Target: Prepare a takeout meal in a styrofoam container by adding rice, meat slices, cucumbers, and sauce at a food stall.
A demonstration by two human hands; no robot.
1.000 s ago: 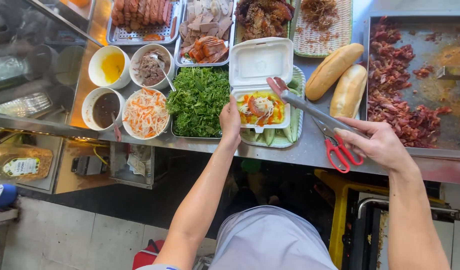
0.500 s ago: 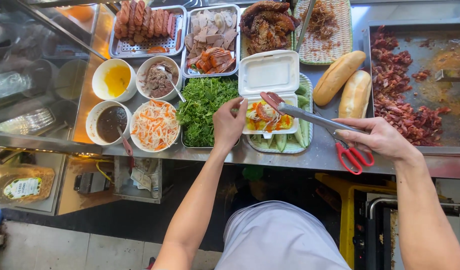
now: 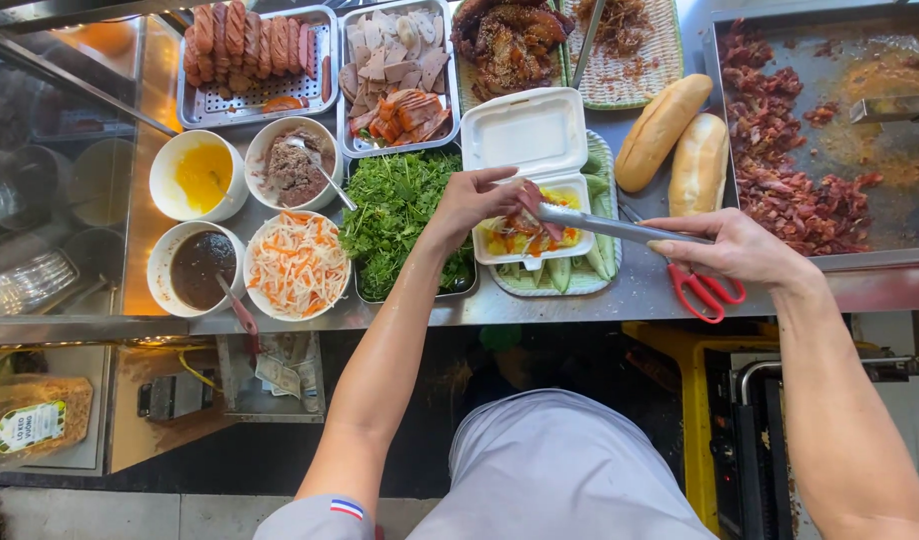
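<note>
My right hand grips red-handled scissors whose blades reach left over an open white foam box. The box holds yellow rice and toppings. My left hand pinches a slice of meat at the blade tips, just above the food in the box. The box rests on a green woven tray lined with cucumber slices.
A tray of green herbs sits left of the box. Bowls of shredded carrot, dark sauce, yellow sauce and pâté stand further left. Two bread loaves and a griddle of chopped meat lie right. Trays of sausages and sliced meats line the back.
My left hand has risen from the herb tray's edge to the scissor tips over the box. The scissors have swung more level, and the slice of meat is now between my fingers.
</note>
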